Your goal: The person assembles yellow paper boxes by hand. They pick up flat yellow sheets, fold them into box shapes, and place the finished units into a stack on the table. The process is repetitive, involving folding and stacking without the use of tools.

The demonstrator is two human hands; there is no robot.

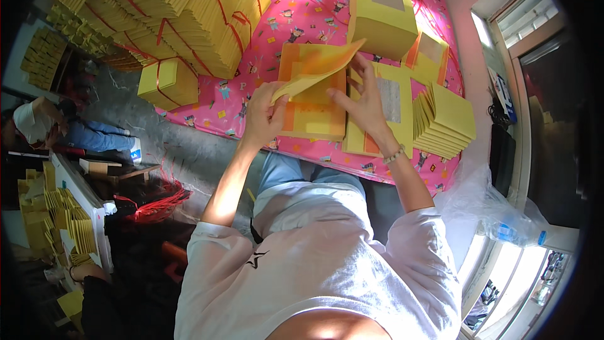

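In front of me lies a yellow and orange paper stack (314, 116) on a pink patterned cloth. My left hand (265, 114) pinches the near left end of a folded yellow paper sheet (321, 75), thumb on top, and the sheet tilts up to the right above the stack. At the sheet's raised right end is my right hand (366, 97); its fingers touch the edge while its thumb stands apart over the stack. Beside it, partly under my right wrist, lies another yellow stack with a grey panel (391, 101).
Tall bundles of yellow paper (182, 19) tied with red bands rise at the left. A thick yellow block (382, 19) stands at the far right, a fanned pile of yellow folded paper (445, 119) nearer. Another person (94, 141) is at the far left. Red strips (157, 201) lie on the floor.
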